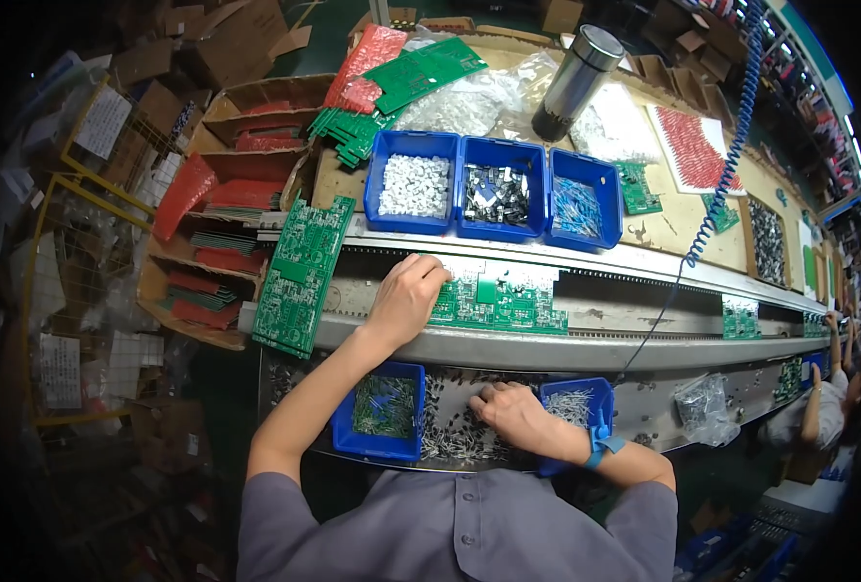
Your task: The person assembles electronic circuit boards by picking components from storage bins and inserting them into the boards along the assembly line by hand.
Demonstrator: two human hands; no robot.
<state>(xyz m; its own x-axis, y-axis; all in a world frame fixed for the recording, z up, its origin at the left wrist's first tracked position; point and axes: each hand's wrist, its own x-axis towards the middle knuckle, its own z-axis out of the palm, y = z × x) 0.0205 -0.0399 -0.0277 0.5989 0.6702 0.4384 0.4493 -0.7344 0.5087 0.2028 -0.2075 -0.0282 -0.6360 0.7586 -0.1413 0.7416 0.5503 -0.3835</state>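
My left hand [411, 299] is closed, its fingertips bent down over the left end of a green circuit board [508, 297] that lies on the conveyor rails. Whatever sits between those fingertips is hidden. Nearer to me, my right hand [520, 414] has its fingers curled into a heap of small loose parts with wire leads [455, 427]; I cannot make out what they pinch. Around that wrist is a blue strap [601, 445]. Beside the heap are a blue bin with greenish leaded parts [336, 427] and a blue bin of silvery leaded parts [605, 393].
Another green board [300, 276] lies across the rails at left. Beyond the rail stand three blue bins [501, 233], a steel flask [578, 82] and stacked boards [430, 73]. A coiled blue cord [731, 160] hangs at right. Cardboard trays [203, 325] line the left; people work far right.
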